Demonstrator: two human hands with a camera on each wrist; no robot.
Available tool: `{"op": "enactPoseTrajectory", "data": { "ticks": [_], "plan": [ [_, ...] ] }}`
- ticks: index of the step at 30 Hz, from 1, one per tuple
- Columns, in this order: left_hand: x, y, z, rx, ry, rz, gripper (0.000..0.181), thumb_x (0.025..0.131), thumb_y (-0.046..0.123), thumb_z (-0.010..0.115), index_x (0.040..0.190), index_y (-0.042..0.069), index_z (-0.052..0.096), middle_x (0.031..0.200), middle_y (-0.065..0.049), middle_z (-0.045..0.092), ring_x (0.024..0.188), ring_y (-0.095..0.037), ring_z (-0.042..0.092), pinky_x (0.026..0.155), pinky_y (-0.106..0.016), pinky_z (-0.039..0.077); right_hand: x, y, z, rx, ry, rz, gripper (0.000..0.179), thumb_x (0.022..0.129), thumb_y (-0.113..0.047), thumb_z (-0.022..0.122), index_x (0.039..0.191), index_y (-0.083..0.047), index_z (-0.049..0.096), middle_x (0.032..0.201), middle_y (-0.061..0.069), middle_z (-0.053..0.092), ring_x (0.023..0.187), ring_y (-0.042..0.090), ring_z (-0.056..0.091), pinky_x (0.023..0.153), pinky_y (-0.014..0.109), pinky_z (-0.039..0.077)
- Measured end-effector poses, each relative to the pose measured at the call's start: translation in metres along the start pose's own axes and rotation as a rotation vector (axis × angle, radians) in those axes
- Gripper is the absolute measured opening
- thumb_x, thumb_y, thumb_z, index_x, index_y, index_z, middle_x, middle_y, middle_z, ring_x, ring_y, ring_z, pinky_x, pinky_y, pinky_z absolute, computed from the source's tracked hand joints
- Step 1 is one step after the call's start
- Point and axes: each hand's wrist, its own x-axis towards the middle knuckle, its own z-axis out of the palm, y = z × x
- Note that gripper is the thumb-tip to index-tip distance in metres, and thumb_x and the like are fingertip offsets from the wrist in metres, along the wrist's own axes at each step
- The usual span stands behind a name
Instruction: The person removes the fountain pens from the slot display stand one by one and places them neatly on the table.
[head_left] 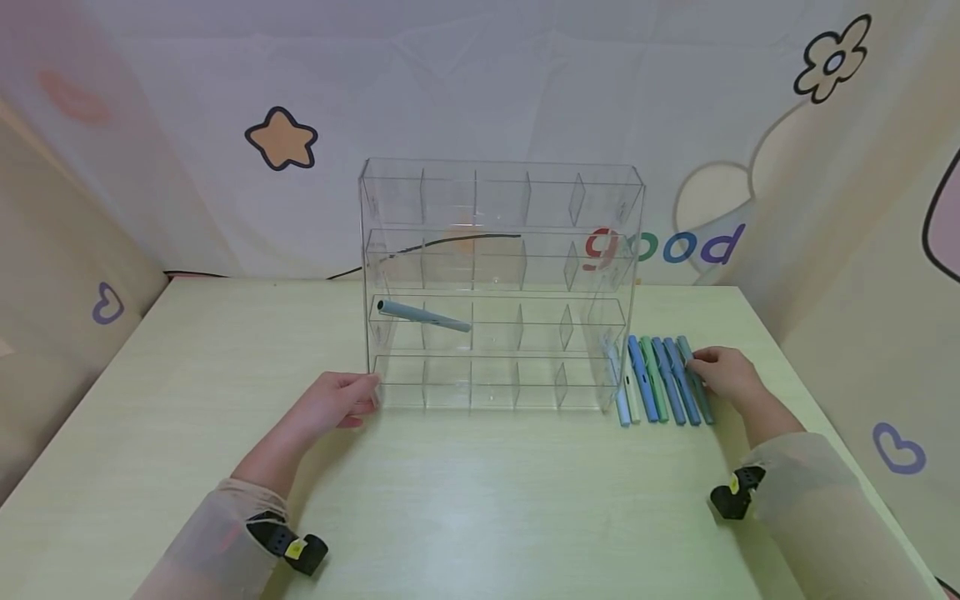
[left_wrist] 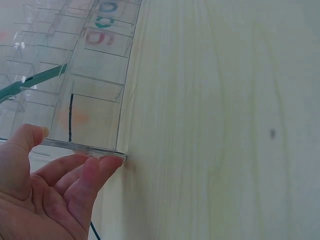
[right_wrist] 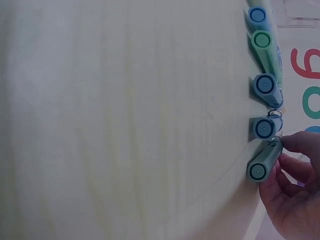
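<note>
A clear plastic organizer [head_left: 495, 357] with rows of small compartments stands upright on the table. At its lower left corner my left hand [head_left: 341, 400] grips the side wall; in the left wrist view the thumb lies on one side of the edge and the fingers on the other. One teal pen [head_left: 423, 316] lies slanted in the organizer's third tier from the top, at the left. My right hand [head_left: 726, 372] pinches another teal pen [right_wrist: 261, 167], the rightmost in a row on the table, between thumb and fingers.
Several blue and green pens [head_left: 654, 379] lie side by side at the organizer's right, the leftmost partly behind its clear wall. A printed cloth [head_left: 525, 83] hangs behind the table [head_left: 487, 500] and along its sides.
</note>
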Motion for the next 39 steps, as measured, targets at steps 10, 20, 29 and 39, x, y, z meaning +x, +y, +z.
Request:
{"op": "enactPoseTrajectory", "data": {
  "ticks": [10,20,29,39],
  "plan": [
    [-0.0007,0.0017,-0.0009,0.0,-0.003,-0.005,0.052,0.098,0.032,0.045,0.129,-0.009,0.048,0.123,-0.026,0.055,0.111,-0.034,0.057,0.079,-0.035,0.053,0.0005,-0.0003,0.0004,0.001,-0.007,-0.004,0.047,0.099,-0.019,0.039,0.131,0.017,0.036,0.129,0.035,0.04,0.113,0.043,0.046,0.091,0.046,0.046],
    [-0.0009,0.0008,-0.0019,-0.002,-0.007,-0.002,0.053,0.098,0.034,0.046,0.129,-0.008,0.049,0.123,-0.026,0.055,0.111,-0.034,0.057,0.08,-0.035,0.053,0.0001,-0.001,0.0013,-0.002,-0.003,-0.015,0.047,0.099,-0.018,0.039,0.13,0.018,0.036,0.128,0.036,0.04,0.113,0.044,0.047,0.089,0.045,0.047],
    [-0.0012,0.0009,-0.0014,0.004,-0.007,0.002,0.053,0.097,0.035,0.046,0.129,-0.007,0.05,0.123,-0.025,0.055,0.111,-0.033,0.057,0.079,-0.035,0.053,-0.0015,-0.0009,0.0007,-0.012,-0.006,-0.015,0.047,0.099,-0.018,0.04,0.129,0.018,0.037,0.126,0.036,0.042,0.111,0.044,0.048,0.087,0.044,0.048],
    [-0.001,0.0008,-0.0006,0.007,-0.002,-0.002,0.054,0.097,0.036,0.047,0.128,-0.008,0.05,0.122,-0.025,0.056,0.11,-0.033,0.057,0.079,-0.035,0.053,-0.003,-0.0018,0.0007,-0.016,-0.006,-0.017,0.046,0.099,-0.018,0.04,0.129,0.018,0.037,0.126,0.036,0.042,0.11,0.044,0.048,0.086,0.044,0.049]
  ]
}}
